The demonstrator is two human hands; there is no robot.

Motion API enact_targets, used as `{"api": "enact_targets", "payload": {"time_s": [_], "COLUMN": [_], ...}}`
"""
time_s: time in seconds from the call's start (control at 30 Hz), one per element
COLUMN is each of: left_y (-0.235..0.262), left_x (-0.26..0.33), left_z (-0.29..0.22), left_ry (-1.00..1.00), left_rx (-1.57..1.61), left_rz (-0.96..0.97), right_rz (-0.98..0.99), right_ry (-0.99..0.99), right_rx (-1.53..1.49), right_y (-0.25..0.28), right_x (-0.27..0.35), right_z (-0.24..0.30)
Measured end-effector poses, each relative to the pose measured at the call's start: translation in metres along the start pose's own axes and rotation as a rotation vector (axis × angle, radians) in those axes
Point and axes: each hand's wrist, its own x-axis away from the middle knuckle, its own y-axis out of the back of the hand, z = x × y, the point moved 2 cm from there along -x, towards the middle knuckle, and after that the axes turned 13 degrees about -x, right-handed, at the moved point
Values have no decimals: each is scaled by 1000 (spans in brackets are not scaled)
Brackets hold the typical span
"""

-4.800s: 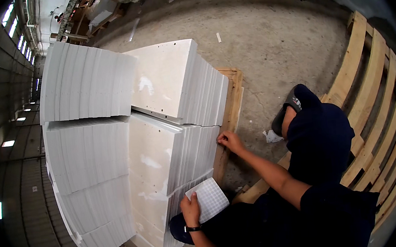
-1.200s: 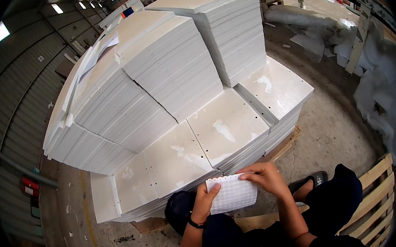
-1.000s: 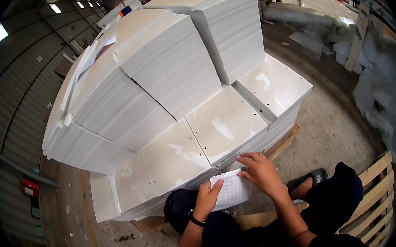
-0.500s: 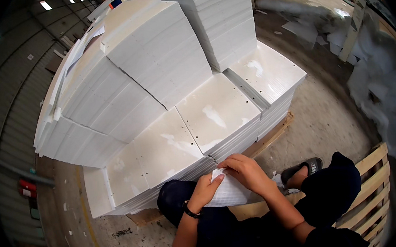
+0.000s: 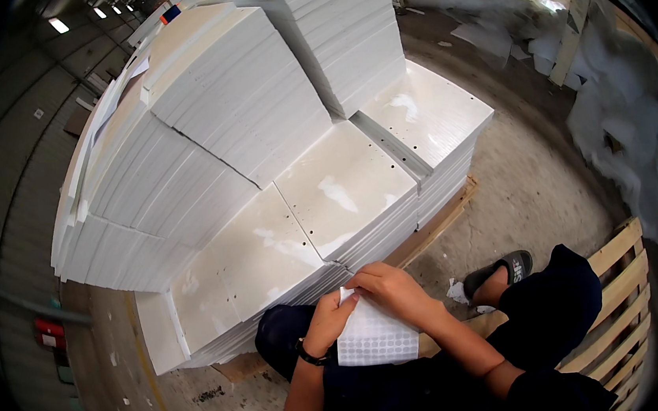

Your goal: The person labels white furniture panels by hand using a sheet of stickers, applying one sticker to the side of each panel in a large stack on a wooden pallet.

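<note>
Over lap (image 5: 371,399), right by boards (image 5: 366,174): dotted sheet (image 5: 378,343). Left hand (image 5: 327,320) clamped on its upper left edge. Right hand (image 5: 394,293) lies across top, fingertips near left thumb, can't tell if pinching. Sheet slopes lapward from both, long axis kinda unclear.

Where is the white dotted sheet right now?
In the head view, the white dotted sheet is at lower centre, held by the left hand, the right hand at its upper edge, near the stacked white panels.
</note>
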Motion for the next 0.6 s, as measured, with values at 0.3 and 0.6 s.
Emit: {"api": "enact_targets", "payload": {"time_s": [0.3, 0.6], "left_y": [4, -4], "left_x": [-12, -18], "left_z": [29, 10], "left_ry": [129, 176], "left_rx": [154, 95], "left_rz": [19, -35], "right_rz": [-79, -105], "right_ry": [26, -58], "right_rx": [18, -91], "right_y": [-11, -14], "right_x": [9, 17], "right_z": [-26, -45]}}
